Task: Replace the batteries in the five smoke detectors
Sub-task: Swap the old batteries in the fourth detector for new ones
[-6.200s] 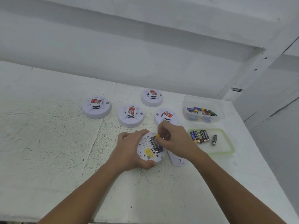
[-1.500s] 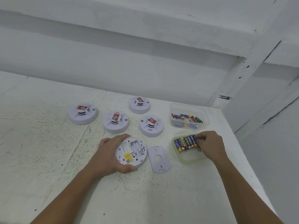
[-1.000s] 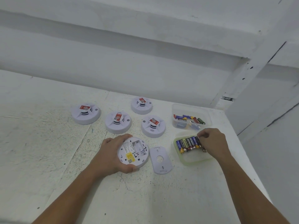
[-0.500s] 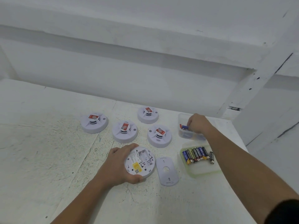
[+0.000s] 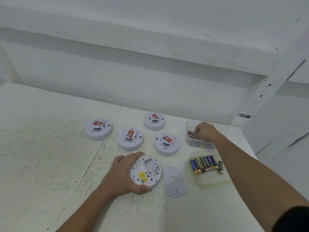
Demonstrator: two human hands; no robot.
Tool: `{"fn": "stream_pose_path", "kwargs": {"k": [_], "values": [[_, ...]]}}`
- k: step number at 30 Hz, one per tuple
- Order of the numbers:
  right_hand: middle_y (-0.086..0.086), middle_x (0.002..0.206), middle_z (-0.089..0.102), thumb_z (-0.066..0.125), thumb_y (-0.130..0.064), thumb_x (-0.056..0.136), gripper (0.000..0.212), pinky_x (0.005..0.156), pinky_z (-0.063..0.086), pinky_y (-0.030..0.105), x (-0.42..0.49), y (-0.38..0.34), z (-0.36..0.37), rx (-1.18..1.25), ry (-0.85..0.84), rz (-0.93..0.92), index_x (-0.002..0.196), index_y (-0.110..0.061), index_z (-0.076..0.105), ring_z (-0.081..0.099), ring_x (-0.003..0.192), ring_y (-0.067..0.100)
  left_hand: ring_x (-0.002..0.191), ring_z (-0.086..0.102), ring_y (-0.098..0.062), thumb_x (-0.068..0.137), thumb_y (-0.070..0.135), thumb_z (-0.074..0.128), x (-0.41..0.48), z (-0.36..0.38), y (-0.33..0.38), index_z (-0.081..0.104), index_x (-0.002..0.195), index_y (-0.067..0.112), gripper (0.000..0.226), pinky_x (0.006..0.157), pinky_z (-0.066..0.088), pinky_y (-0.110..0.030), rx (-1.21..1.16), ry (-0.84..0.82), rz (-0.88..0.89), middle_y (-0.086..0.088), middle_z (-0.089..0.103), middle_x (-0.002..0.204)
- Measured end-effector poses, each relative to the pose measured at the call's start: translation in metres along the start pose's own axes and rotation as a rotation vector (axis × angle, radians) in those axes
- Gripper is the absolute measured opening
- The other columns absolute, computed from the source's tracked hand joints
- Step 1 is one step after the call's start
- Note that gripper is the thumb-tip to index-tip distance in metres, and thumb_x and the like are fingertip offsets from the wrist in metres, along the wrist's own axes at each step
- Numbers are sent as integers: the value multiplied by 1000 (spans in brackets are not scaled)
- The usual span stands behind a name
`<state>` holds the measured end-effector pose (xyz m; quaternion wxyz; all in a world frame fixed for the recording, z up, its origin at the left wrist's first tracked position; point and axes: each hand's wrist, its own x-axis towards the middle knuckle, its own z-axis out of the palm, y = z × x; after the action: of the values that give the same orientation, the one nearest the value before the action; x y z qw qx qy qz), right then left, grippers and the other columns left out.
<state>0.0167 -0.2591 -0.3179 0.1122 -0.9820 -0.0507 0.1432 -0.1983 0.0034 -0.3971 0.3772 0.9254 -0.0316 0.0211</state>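
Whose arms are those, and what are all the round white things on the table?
The camera sits on a person's head, looking down, so the arms are theirs. The round things are smoke detectors: four stand on the table, and the left hand holds a fifth detector turned upside down, its battery slot open. Its flat cover lies beside it. A row of batteries lies in a shallow green tray. The right hand reaches into a clear tub of more batteries, fingers at a blue one; whether it has it yet, I cannot tell.
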Motion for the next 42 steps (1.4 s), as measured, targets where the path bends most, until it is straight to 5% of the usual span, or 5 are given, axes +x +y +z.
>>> {"fn": "stream_pose_path", "kwargs": {"k": [5, 12, 25, 34, 42], "values": [[15, 68, 61, 62, -15, 90, 20, 50, 38, 25, -13, 3, -18, 419, 83, 62, 84, 3, 65, 51, 52, 20, 109, 39, 8, 42, 76, 68, 0, -2, 4, 39, 133, 38, 102, 105, 20, -23, -15, -1, 24, 33, 46, 114], [16, 90, 68, 54, -2, 93, 26, 54, 54, 22, -77, -33, -25, 1317, -70, -134, 116, -14, 53, 70, 74, 24, 111, 43, -7, 40, 77, 67, 0, -3, 5, 37, 134, 39, 105, 104, 23, -26, 6, -6, 0, 30, 47, 117], [-5, 83, 69, 67, -21, 82, 15, 53, 45, 22, -155, -80, 79, 666, 104, -363, 83, -22, 52, 56, 52, 13, 100, 44, 11, 39, 75, 74, -2, -5, 11, 38, 116, 39, 92, 95, 24, -16, -42, 16, 16, 27, 53, 99], [-30, 88, 47, 65, -22, 85, 19, 74, 33, 3, -157, -73, 102, 422, 186, -524, 104, -22, 66, 43, 86, -10, 102, 37, 20, 38, 73, 75, -3, -7, 13, 36, 115, 40, 92, 93, 21, -9, -32, 14, 10, 30, 50, 100], [-10, 104, 54, 62, -25, 88, 21, 82, 42, 12, -151, -64, 85, 369, -11, -592, 109, -28, 67, 46, 92, -9, 105, 32, 23, 36, 74, 72, -3, -9, 15, 36, 115, 39, 94, 93, 20, -8, -37, 7, 1, 30, 48, 101]]}}
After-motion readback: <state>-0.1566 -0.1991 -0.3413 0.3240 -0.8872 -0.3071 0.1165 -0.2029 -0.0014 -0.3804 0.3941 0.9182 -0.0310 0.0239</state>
